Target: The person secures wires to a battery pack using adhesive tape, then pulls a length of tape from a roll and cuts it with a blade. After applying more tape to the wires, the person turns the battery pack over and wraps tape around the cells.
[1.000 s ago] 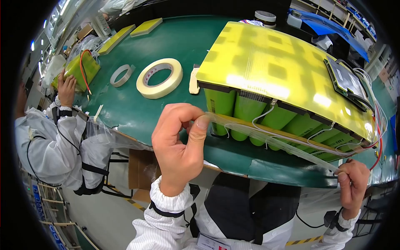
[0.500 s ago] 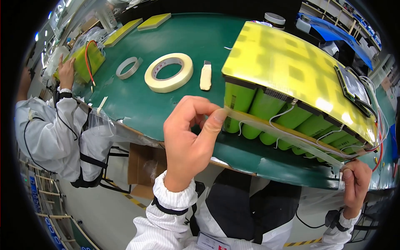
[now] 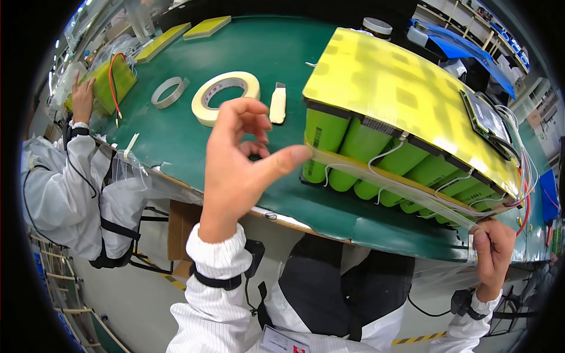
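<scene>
A large battery pack of green cylindrical cells under a yellow top board [image 3: 394, 82] stands on the green bench mat. Along its near side runs a strip of clear tape [image 3: 406, 189], over the lower part of the cells and several white wires. My left hand [image 3: 232, 165] is open at the pack's left corner, fingers spread and the thumb tip against the strip's end. At the lower right, my right hand [image 3: 493, 246] is closed, pinching the other end of the tape. A small circuit board [image 3: 485, 125] with bundled wires sits on the pack's right end.
Left of the pack lie a wrapped-handle knife [image 3: 278, 106], a wide cream tape roll [image 3: 204, 113] and a narrow tape roll [image 3: 160, 102]. Yellow boards [image 3: 207, 28] lie at the back. At far left, a co-worker's hand [image 3: 82, 101] touches another yellow pack [image 3: 115, 85].
My left hand's fingers have opened from a pinch on the tape end, leaving the thumb there. My right hand still grips the tape. The whole view has shifted slightly.
</scene>
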Demonstrator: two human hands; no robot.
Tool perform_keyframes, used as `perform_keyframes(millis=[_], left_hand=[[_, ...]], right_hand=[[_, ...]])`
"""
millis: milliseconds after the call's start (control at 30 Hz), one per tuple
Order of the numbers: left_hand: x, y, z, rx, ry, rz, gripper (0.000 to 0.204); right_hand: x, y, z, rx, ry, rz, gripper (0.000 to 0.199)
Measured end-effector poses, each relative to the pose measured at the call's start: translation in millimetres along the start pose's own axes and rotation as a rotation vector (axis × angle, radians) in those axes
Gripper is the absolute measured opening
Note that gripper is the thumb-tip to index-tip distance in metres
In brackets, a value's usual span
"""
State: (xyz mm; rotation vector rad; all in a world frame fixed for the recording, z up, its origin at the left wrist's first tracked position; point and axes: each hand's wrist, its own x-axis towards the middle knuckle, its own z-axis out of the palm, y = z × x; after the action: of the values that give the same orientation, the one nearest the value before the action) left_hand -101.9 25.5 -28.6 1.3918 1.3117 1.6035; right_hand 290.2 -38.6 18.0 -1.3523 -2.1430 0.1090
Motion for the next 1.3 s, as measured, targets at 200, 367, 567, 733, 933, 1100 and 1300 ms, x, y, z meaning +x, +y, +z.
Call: perform_keyframes(millis=[200,367,567,733,933,1100,1300], left_hand=[[-11.5,2.6,28.8,0.215,0.111,0.324,0.120],[-9.9,-0.1,38.4,0.289,0.177,0.389,0.123],[-19.5,2.0,39.2,0.392,0.234,0.594,0.116],[-20.8,-1.0,42.4,0.334,0.233,0.524,0.114],[-29.8,9.0,53.5,0.490,0.251,0.729,0.123],[-30.3,6.5,66.9,0.562,0.243,0.676,0.131],[-35.3,24.5,72.9,0.639,0.323,0.757,0.128]], right_hand=[[-0.4,-3.0,0.3,-0.037,-0.003,0.029,0.011],[4.3,-5.2,11.0,-0.062,0.091,-0.083,0.007],[5.2,-9.3,18.0,-0.112,0.175,-0.134,0.009],[5.7,-6.7,23.8,-0.115,0.207,-0.166,0.010],[6.7,-8.5,24.0,-0.105,0.228,-0.170,0.009],[9.3,-8.0,24.9,-0.082,0.239,-0.175,0.008],[10.1,-10.1,21.3,-0.072,0.212,-0.178,0.008]])
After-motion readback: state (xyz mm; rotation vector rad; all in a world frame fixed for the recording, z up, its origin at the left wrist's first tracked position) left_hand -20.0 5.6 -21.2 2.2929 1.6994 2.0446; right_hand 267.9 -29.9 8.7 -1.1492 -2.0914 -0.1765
